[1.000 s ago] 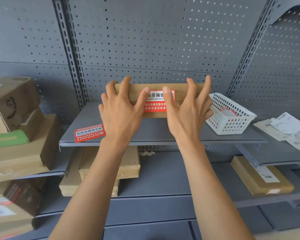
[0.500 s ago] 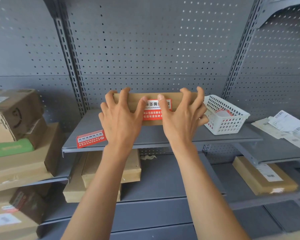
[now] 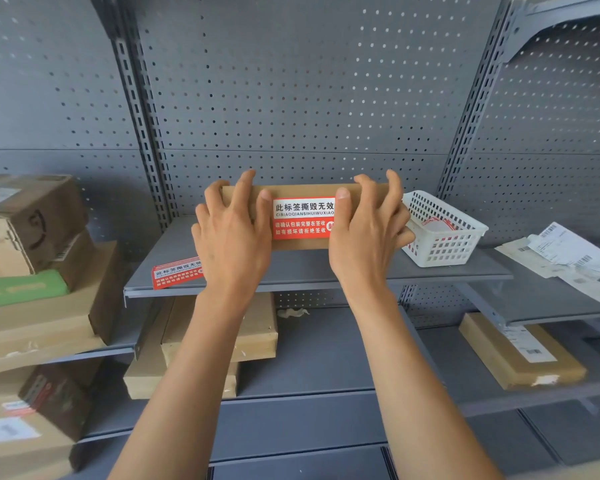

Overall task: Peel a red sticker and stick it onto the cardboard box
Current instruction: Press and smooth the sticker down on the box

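A flat brown cardboard box [image 3: 302,190] stands on its edge on the grey metal shelf [image 3: 291,268], its front face towards me. A red sticker [image 3: 303,218] with white and black print is stuck on the middle of that face. My left hand [image 3: 232,233] grips the box's left end, fingers hooked over the top edge, thumb beside the sticker's left edge. My right hand [image 3: 368,230] grips the right end the same way, thumb on the sticker's right edge. A stack of spare red stickers [image 3: 175,271] lies at the shelf's front left.
A white plastic basket [image 3: 440,230] with red-printed paper inside sits just right of the box. Stacked cardboard parcels [image 3: 32,258] fill the left shelves; more boxes [image 3: 520,351] lie on lower shelves. Shipping labels [image 3: 565,251] lie on the right shelf. A perforated grey back panel stands behind.
My fingers have curled from spread to hooked over the box's top edge. Both thumbs have slid apart, uncovering more of the sticker. The view has tilted upwards.
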Action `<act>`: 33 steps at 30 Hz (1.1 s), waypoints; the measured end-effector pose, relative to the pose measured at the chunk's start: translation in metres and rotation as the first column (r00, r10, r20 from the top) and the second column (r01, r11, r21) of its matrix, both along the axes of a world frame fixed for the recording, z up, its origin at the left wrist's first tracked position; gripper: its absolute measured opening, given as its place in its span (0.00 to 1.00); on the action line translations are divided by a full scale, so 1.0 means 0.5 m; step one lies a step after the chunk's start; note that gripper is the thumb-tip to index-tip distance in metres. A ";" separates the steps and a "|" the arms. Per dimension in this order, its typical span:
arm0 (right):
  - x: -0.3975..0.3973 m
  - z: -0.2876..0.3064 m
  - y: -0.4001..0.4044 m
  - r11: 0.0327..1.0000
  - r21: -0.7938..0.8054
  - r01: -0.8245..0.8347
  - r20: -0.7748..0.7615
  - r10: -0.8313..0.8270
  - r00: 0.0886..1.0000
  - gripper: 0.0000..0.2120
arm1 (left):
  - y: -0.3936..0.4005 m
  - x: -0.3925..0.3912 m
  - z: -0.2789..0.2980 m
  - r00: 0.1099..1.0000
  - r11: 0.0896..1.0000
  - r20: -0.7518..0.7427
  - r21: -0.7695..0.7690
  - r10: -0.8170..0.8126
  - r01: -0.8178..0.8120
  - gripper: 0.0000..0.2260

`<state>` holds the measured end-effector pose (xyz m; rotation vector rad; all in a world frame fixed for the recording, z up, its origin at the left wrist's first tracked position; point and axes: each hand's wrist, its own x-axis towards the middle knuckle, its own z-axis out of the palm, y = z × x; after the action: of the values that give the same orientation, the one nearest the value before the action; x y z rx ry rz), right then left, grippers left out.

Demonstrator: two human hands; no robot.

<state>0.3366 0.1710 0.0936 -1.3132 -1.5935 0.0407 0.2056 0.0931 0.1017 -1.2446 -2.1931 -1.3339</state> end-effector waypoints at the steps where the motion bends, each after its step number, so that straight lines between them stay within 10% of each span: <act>1: -0.001 0.000 -0.003 1.000 -0.005 -0.001 0.008 0.001 1.000 0.27 | -0.001 0.002 0.002 1.000 1.000 0.002 -0.003 0.000 0.000 0.24; 7: 0.010 -0.006 -0.007 1.000 0.010 0.002 0.082 -0.003 0.997 0.37 | -0.013 0.003 0.009 0.998 0.996 -0.059 -0.084 -0.020 0.015 0.39; 18: 0.025 0.002 -0.010 0.998 0.049 -0.048 0.143 0.041 0.989 0.25 | -0.032 -0.025 0.004 0.992 0.988 -0.070 -0.123 -0.106 0.097 0.35; 25: 0.028 0.013 -0.031 0.990 0.006 -0.140 0.193 0.136 0.972 0.46 | -0.049 -0.027 0.015 0.991 0.986 -0.062 -0.129 -0.117 0.108 0.48; 33: 0.063 0.010 -0.017 0.952 -0.006 -0.306 0.227 0.299 0.927 0.37 | -0.065 -0.055 0.010 0.980 0.973 -0.043 -0.136 -0.194 0.187 0.46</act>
<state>0.3681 0.1623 0.0983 -1.0666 -1.9748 0.0597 0.1783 0.0604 0.1069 -1.5568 -2.1998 -1.2210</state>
